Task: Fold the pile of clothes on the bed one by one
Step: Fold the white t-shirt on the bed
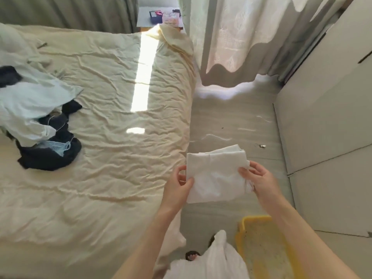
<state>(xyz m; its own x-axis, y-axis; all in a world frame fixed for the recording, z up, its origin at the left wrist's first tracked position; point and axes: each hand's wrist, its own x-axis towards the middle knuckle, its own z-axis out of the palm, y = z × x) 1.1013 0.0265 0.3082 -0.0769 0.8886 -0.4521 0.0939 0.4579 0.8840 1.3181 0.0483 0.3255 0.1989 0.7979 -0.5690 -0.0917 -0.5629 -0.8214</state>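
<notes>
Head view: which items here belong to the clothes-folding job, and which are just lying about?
Part of the job:
folded white garment, held by the left hand and right hand
pile of clothes
bed

Just lying about:
yellow basket
bedside table with small items
curtains

A yellow tray (244, 223) sits on the floor (231, 121) near sheer curtains (237, 33).

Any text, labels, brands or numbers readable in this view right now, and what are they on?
None can be read.
Items on the bedside table: colourful packaging, too small and blurred to read.
Folded white garment, held by the left hand and right hand: no print visible.
Clothes pile on the bed: no legible tag or print.
Yellow basket: no marking visible.
</notes>
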